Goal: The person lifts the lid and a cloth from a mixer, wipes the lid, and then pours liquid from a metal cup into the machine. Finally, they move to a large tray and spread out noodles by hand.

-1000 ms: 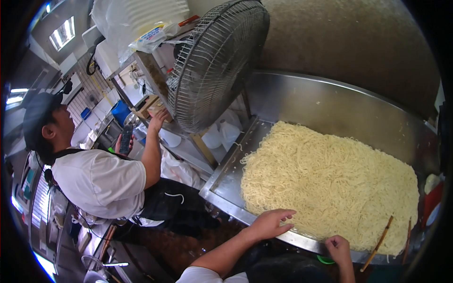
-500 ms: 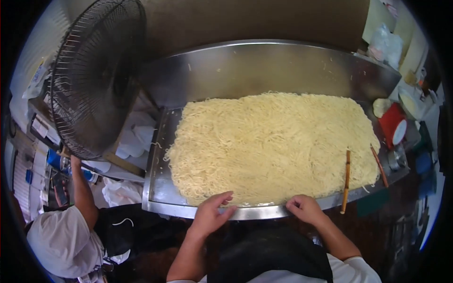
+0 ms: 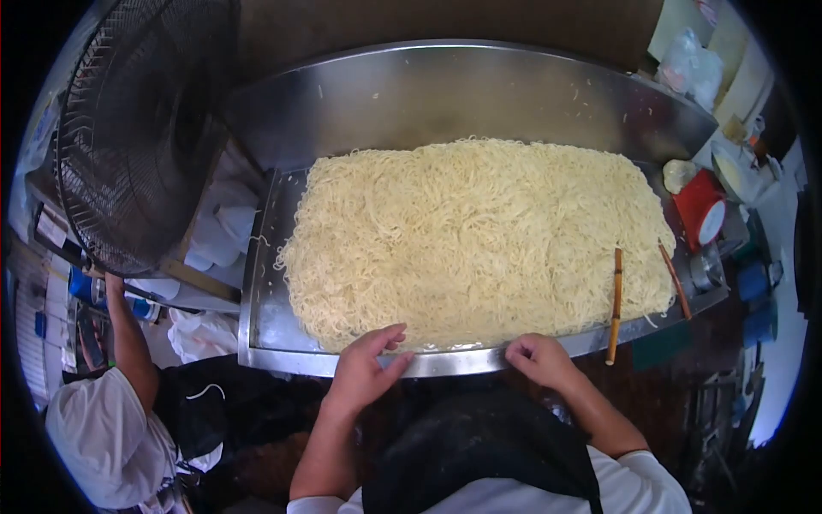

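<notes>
A broad bed of pale yellow noodles [image 3: 479, 240] covers most of a steel tray table [image 3: 278, 358]. At the front rim, left of centre, my left hand [image 3: 368, 367] has its thumb and fingers apart and holds nothing. My right hand [image 3: 541, 360] is at the same rim farther right, its fingers curled in with nothing seen in them. Whether either hand rests on the metal is hard to tell. Two wooden sticks lie at the right of the noodles: a longer stick [image 3: 615, 304] overhangs the front edge, and a darker, thinner stick [image 3: 675, 281] lies beside it.
A large fan [image 3: 141, 128] stands at the left. Below it is a co-worker in a white shirt [image 3: 107, 433], arm stretched forward. A red scale [image 3: 698, 208] and a metal cup [image 3: 706, 267] are at the table's right end. A steel backsplash [image 3: 479, 98] rises behind.
The whole view has shifted slightly, so the table, noodles and fan appear higher and farther left. Both hands keep about the same place at the front rim.
</notes>
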A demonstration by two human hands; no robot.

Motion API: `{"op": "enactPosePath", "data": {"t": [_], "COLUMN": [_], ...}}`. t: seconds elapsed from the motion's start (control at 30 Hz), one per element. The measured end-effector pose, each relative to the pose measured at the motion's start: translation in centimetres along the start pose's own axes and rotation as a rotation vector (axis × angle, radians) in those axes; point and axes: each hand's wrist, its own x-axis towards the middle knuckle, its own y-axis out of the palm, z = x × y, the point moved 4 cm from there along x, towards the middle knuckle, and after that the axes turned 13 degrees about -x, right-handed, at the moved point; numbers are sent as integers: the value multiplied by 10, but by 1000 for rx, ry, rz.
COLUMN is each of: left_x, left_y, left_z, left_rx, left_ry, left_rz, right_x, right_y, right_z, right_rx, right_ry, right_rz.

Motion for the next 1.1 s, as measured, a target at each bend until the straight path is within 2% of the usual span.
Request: {"op": "enactPosePath", "data": {"t": [0.8, 1.1], "left_x": [-3, -2], "left_y": [0, 0], "left_z": [3, 6], "left_rx": [-11, 15], "left_ry": [-14, 8], "left_rz": [1, 3], "right_x": [0, 2], "right_y": [5, 6], "right_z": [3, 2], "right_rx": [25, 13], "right_ry": [53, 12], "right_rz": [34, 16]}}
